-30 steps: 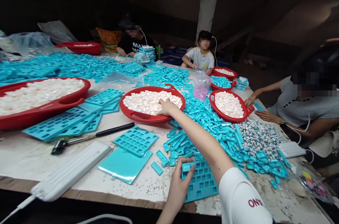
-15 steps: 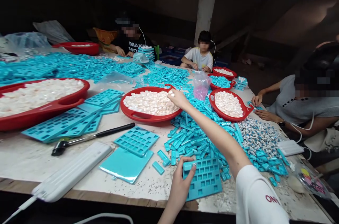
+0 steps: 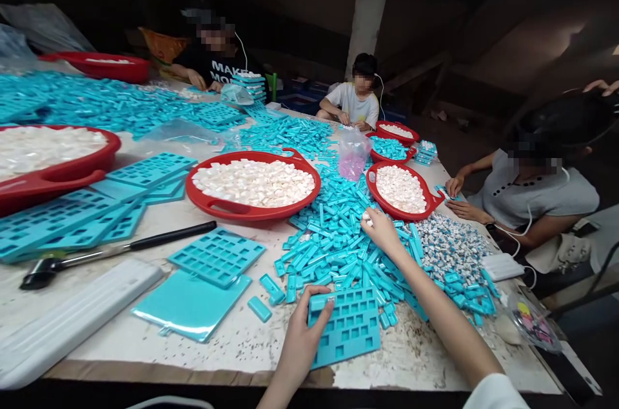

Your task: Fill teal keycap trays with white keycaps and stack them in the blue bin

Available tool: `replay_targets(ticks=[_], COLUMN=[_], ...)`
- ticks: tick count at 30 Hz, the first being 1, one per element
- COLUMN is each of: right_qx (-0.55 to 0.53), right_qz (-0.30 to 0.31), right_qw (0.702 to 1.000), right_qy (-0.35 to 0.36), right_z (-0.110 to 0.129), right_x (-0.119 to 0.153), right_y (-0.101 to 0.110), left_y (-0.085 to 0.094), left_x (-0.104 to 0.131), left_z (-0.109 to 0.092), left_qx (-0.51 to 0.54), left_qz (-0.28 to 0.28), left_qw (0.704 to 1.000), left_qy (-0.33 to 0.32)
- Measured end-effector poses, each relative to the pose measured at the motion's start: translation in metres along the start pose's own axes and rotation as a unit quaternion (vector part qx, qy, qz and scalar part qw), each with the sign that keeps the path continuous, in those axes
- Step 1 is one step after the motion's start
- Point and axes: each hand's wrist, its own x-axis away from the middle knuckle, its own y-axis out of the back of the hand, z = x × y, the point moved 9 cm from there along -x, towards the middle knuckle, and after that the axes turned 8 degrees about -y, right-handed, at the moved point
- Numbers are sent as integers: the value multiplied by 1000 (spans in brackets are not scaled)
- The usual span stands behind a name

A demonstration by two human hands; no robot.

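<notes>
My left hand (image 3: 304,331) grips the upper left corner of a blue plastic grid panel (image 3: 351,325) with rows of square openings, at the table's front edge. Under its fingers, a small blue block (image 3: 319,301) lies at the panel's corner. My right hand (image 3: 383,230) is closed around a few small white pieces (image 3: 367,218), above a heap of blue plastic blocks (image 3: 333,238). To its left stands a red basket (image 3: 251,210) full of white pieces. A smaller red basket (image 3: 405,210) with similar pieces is just beyond the hand.
More blue panels (image 3: 217,257) lie left of my hands, beside a black-handled hammer (image 3: 169,236) and a long white device (image 3: 82,319). Small white-and-blue parts (image 3: 454,244) are piled at right. Three people work around the table. A bag with pink contents (image 3: 353,157) stands mid-table.
My right hand has left the middle red basket and moved right and nearer, over the blue blocks, holding white pieces. The view has turned right; my left hand keeps its hold on the panel.
</notes>
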Motion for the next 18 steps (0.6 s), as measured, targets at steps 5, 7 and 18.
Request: replay_targets(ticks=[5,7,18], right_qx=[12,8,-66], right_qz=[-9,-9,-65], right_qw=[1000,1000,994], right_qy=[8,14,58], right_z=[6,8,31], right_x=[11,11,10], right_y=[-4,-3,20], left_y=[0,0,-1], left_x=[0,1,1], left_z=[1,2,-3], left_qx=[-5,-6,15], left_qz=[7,7,11], left_qw=[1000,1000,1000], left_qy=[5,4,-6])
